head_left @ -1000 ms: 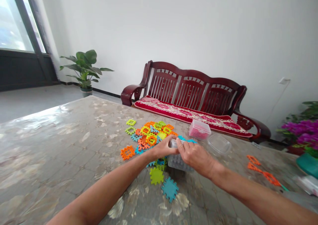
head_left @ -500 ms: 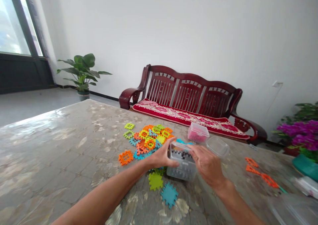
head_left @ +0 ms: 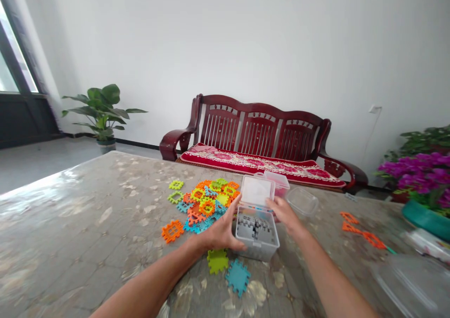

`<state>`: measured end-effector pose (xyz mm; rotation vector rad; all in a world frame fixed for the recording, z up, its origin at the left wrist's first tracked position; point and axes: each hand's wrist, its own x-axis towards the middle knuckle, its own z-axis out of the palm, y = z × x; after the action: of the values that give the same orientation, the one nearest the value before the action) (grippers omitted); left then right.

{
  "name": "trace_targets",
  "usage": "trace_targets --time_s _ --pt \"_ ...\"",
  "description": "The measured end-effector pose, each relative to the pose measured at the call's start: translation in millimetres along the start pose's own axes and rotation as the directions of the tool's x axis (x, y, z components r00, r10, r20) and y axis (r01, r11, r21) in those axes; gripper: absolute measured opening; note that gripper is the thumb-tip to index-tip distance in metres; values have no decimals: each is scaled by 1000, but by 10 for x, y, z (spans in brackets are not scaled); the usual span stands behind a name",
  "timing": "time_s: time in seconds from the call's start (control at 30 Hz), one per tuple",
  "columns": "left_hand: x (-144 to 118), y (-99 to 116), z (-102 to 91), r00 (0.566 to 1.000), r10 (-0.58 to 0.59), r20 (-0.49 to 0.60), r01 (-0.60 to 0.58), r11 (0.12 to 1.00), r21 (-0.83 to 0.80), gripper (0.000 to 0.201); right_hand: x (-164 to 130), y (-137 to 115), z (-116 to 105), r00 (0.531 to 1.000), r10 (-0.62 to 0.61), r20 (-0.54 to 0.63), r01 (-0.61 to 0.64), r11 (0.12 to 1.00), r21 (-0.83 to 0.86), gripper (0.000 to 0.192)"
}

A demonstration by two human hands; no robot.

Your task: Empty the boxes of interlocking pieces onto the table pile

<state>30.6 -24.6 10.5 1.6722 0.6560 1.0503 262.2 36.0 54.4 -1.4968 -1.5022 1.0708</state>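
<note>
A clear plastic box (head_left: 260,251) stands on the table in front of me, with grey interlocking pieces (head_left: 263,233) inside. Its hinged lid (head_left: 258,190) is tipped up at the far side. My left hand (head_left: 223,230) grips the box's left side, thumb along the front and fingers reaching back. At the lid's lower right corner, my right hand (head_left: 285,215) has its thumb and fingers closed; some fingertips are hidden behind the lid. Left of the box lies a pile of colourful interlocking tiles (head_left: 206,205). A green tile (head_left: 218,261) and a blue tile (head_left: 238,277) lie nearer me.
Behind the lid stands a box with pink contents (head_left: 281,183), beside a loose clear lid (head_left: 302,201). Orange joined pieces (head_left: 363,233) and a large clear container (head_left: 415,280) lie to the right. Purple flowers in a teal pot (head_left: 425,219) stand at the right edge.
The box's lid has swung up and back, showing the grey pieces. My right hand has moved back with the lid, while my left hand stays on the box. The view has shifted slightly right.
</note>
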Motion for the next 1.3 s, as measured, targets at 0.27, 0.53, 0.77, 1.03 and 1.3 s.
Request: trace_targets --time_s 0.27,0.53,0.77,1.03,1.3 --pt "13 -15 69 998 3 -57 -4 1000 -23 147 -28 177 10 999 -40 19 33 960 276 52" --pt "84 132 88 972 -227 -52 196 917 -347 128 -15 -38 119 930 -221 -293 318 884 343 54" --pt "101 260 -89 900 -433 -55 366 817 -445 90 29 -116 361 936 -192 -296 321 811 490 46" --pt "172 256 -377 855 -306 -418 252 951 -181 105 159 -350 466 984 -84 -160 159 824 544 45" --pt "174 247 -601 812 89 -576 223 866 448 98 262 -366 645 996 -68 -51 85 754 651 41"
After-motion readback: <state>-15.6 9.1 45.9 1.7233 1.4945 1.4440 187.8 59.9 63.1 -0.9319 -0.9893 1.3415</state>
